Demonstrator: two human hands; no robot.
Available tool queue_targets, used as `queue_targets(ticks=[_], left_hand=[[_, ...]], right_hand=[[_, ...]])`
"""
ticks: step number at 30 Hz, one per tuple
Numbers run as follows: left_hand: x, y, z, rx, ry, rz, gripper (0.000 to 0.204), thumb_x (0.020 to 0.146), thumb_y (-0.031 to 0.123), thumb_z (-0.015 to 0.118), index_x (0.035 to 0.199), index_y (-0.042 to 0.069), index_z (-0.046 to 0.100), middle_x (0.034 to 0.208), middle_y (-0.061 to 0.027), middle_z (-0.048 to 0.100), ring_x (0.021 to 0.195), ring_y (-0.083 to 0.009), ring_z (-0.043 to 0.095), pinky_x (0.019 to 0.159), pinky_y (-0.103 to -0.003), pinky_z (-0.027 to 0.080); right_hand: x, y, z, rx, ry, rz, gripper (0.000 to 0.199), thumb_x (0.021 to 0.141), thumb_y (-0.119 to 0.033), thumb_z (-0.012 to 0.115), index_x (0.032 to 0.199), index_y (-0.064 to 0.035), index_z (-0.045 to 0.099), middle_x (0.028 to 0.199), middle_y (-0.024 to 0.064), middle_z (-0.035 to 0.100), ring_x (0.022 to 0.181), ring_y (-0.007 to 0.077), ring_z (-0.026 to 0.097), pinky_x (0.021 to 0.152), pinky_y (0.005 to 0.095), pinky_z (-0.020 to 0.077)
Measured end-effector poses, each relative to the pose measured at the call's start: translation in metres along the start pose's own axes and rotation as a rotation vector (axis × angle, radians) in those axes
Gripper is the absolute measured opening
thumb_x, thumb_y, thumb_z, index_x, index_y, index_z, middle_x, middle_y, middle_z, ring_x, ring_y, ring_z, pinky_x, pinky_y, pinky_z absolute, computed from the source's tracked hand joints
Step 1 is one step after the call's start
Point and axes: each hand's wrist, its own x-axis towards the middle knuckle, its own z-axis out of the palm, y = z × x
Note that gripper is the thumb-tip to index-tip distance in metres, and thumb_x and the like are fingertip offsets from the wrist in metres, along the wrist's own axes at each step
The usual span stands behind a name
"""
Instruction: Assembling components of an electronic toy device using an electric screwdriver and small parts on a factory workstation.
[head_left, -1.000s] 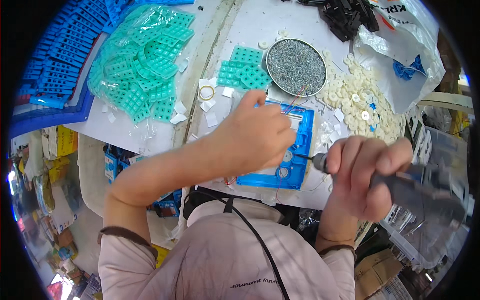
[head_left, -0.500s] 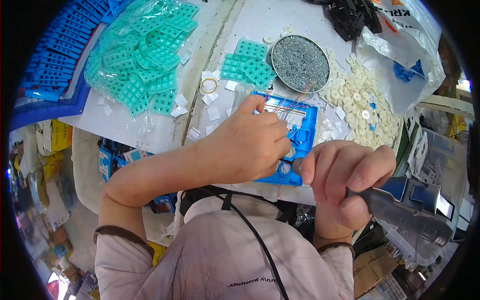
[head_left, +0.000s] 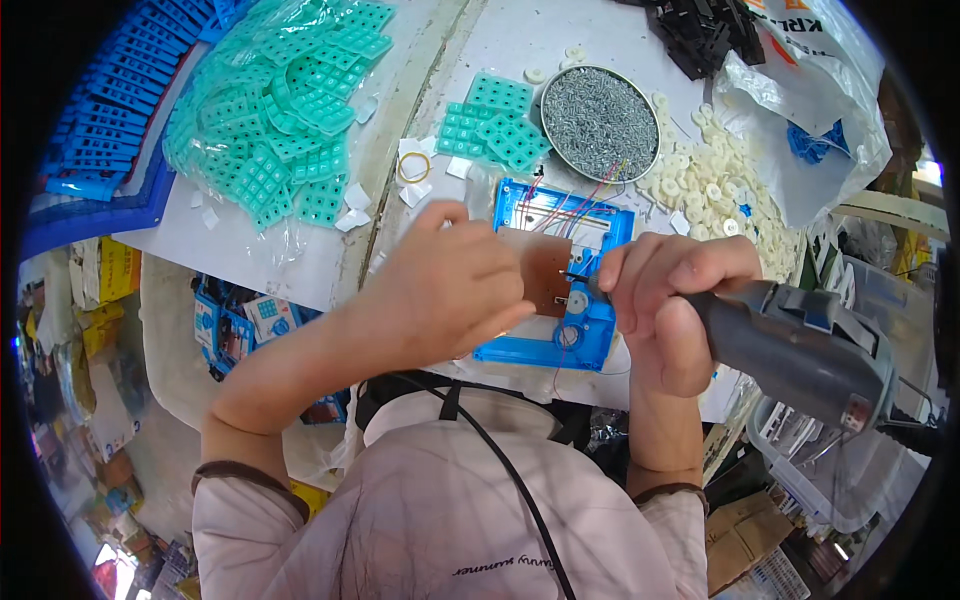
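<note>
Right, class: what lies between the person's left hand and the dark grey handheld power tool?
In the head view, a flat brown board and part of the blue plastic casing lie between left hand and power tool.

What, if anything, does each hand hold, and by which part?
The right hand holds a grey cylindrical power screwdriver by its front end; for the left hand, it cannot be told.

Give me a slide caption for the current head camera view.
Grey electric screwdriver held at a brown circuit board over an open blue plastic housing, near a round dish of screws.
</note>
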Motion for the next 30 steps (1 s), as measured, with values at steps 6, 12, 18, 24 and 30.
queue_targets(ticks=[6,12,18,24,30], left_hand=[[-0.016,0.012,0.031,0.029,0.07,0.024,0.019,0.076,0.016,0.076,0.072,0.012,0.057,0.1,0.0011,0.064,0.102,-0.0149,0.064,0.089,-0.047,0.035],[-0.023,0.013,0.036,0.049,0.1,-0.001,0.016,0.077,0.014,0.073,0.074,0.012,0.057,0.104,0.0011,0.065,0.106,-0.0128,0.065,0.093,-0.049,0.029],[-0.021,0.017,0.03,0.001,0.052,-0.077,0.01,0.081,0.013,0.071,0.087,0.013,0.062,0.108,0.0008,0.068,0.107,-0.0134,0.065,0.096,-0.052,0.028],[-0.006,0.019,0.028,-0.226,0.176,-0.174,0.018,0.085,0.01,0.072,0.103,0.013,0.069,0.106,-0.0004,0.073,0.1,-0.0162,0.068,0.105,-0.053,0.026],[0.002,0.02,0.03,-0.224,0.179,-0.132,0.02,0.082,0.01,0.074,0.102,0.013,0.07,0.098,0.0006,0.074,0.092,-0.0171,0.069,0.105,-0.051,0.029]], right_hand=[[0.004,0.009,0.002,-0.07,-0.051,-0.004,0.024,0.091,0.001,0.063,0.105,-0.0044,0.044,0.075,0.006,0.057,0.066,0.0145,0.054,0.076,0.0384,0.0523],[0.006,0.022,0.004,-0.09,-0.139,0.016,0.023,0.088,0.006,0.065,0.097,-0.0033,0.047,0.074,0.0074,0.056,0.066,0.0157,0.055,0.073,0.0368,0.0525],[0.009,0.017,0.004,-0.035,-0.064,0.03,0.023,0.086,0.002,0.071,0.095,-0.0041,0.051,0.07,0.0079,0.059,0.058,0.0175,0.055,0.063,0.0355,0.0526],[0.017,-0.033,0.011,0.231,-0.14,0.025,0.032,0.085,-0.02,0.081,0.101,-0.0068,0.057,0.067,0.0058,0.06,0.056,0.0184,0.058,0.062,0.0365,0.0524],[0.006,-0.033,0.013,0.206,-0.107,0.049,0.034,0.085,-0.024,0.082,0.102,-0.0068,0.057,0.066,0.0049,0.06,0.056,0.0182,0.057,0.064,0.0384,0.0528]])
